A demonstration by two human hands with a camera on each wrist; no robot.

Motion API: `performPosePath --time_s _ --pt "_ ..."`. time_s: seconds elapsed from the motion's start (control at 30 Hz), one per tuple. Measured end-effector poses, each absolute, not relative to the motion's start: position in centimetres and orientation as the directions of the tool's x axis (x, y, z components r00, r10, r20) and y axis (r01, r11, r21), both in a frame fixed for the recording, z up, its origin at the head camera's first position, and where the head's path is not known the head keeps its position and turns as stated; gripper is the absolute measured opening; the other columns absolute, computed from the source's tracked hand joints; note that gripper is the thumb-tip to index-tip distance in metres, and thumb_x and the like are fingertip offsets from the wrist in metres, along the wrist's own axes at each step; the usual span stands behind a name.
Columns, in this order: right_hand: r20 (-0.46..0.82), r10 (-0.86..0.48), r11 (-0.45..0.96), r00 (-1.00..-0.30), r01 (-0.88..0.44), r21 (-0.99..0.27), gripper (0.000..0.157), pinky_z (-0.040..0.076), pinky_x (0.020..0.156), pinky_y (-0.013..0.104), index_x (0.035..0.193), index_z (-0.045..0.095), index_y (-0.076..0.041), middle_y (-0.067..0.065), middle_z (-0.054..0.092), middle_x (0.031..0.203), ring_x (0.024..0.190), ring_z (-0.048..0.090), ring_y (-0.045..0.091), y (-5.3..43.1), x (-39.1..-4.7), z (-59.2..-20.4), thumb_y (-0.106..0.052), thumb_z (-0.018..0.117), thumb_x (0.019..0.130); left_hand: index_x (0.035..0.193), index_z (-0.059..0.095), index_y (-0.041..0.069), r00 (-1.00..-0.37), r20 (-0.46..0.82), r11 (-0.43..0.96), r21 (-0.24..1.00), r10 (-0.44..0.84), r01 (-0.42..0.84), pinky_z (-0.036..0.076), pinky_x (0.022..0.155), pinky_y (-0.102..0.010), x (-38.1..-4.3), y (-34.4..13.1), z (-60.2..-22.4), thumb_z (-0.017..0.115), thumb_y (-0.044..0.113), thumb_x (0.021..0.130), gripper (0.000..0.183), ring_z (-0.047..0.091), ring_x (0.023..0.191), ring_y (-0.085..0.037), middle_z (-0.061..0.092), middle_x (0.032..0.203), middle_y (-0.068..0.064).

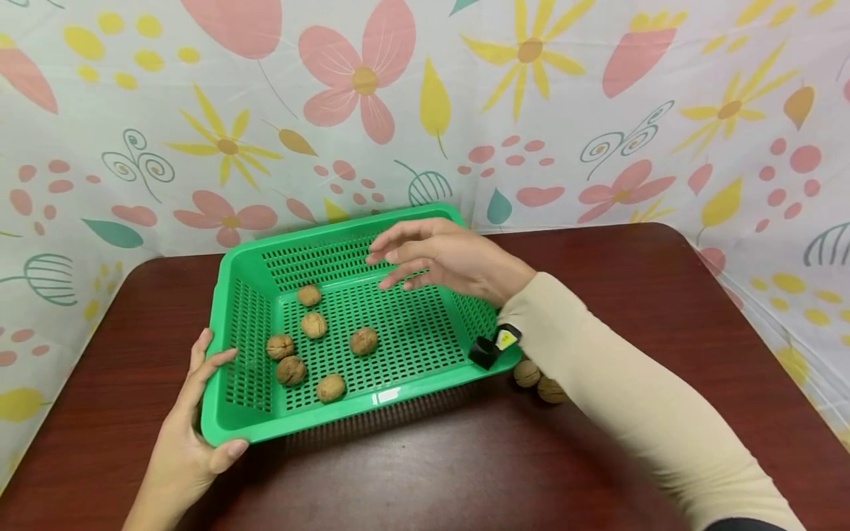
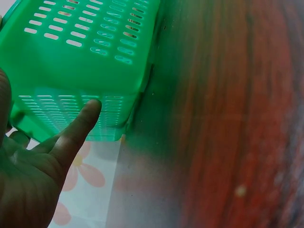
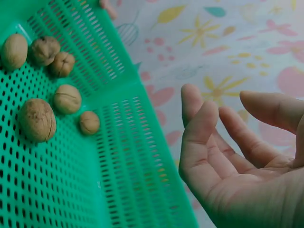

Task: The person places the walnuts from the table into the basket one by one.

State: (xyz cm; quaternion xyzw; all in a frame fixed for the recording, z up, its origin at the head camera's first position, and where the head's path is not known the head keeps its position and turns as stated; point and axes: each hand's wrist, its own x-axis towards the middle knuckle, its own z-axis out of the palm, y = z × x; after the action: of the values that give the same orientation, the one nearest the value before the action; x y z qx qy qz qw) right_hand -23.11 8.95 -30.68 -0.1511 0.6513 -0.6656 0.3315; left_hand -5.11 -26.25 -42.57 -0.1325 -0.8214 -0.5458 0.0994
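Note:
A green perforated plastic basket point(image 1: 398, 380) has several walnuts point(image 1: 363, 341) on its floor, mostly toward the left end. At the basket's front left corner, my left hand point(image 1: 182, 435) grips the rim, its thumb at the front edge and a fingertip over the left side. The left wrist view shows one finger of that hand stretched along the basket's outer wall point(image 2: 71, 57). My right hand point(image 1: 451, 258) hovers over the back right part of the basket with loosely bent fingers and nothing in them. In the right wrist view its fingers point(image 3: 199, 137) are spread apart from the thumb.
Two walnuts point(image 1: 527, 374) lie on the dark reddish-brown table point(image 1: 631, 295) just right of the basket, partly hidden by my right sleeve point(image 1: 611, 376). A black wrist strap piece point(image 1: 485, 352) overlaps the basket's right front corner. Behind the table hangs a flower-patterned cloth point(image 1: 531, 147).

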Motion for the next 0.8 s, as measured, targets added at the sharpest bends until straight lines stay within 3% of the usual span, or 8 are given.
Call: performPosePath --time_s 0.4,0.8 --pt "-0.179 -0.537 0.162 -0.825 0.107 -0.981 0.028 0.059 0.083 0.036 0.131 0.065 -0.003 0.011 0.065 0.135 0.102 0.076 0.032 18.0 -17.9 -29.7 -0.011 0.060 0.104 0.158 0.042 0.009 -0.947 0.302 0.363 0.875 0.107 0.320 0.030 0.108 -0.009 -5.2 -26.2 -42.6 0.089 0.027 0.080 0.093 0.011 0.163 -0.014 0.006 0.178 -0.004" --pt "-0.133 -0.483 0.172 -0.865 0.055 -0.984 0.032 0.058 0.067 0.032 0.135 0.065 -0.001 0.007 0.073 0.128 0.088 0.077 0.025 25.3 -14.4 -32.0 -0.004 0.060 0.103 0.158 0.042 0.009 -0.945 0.309 0.371 0.870 0.104 0.325 0.027 0.110 -0.009 -5.1 -26.2 -42.6 0.088 0.030 0.082 0.092 0.011 0.163 -0.013 0.007 0.178 -0.003"
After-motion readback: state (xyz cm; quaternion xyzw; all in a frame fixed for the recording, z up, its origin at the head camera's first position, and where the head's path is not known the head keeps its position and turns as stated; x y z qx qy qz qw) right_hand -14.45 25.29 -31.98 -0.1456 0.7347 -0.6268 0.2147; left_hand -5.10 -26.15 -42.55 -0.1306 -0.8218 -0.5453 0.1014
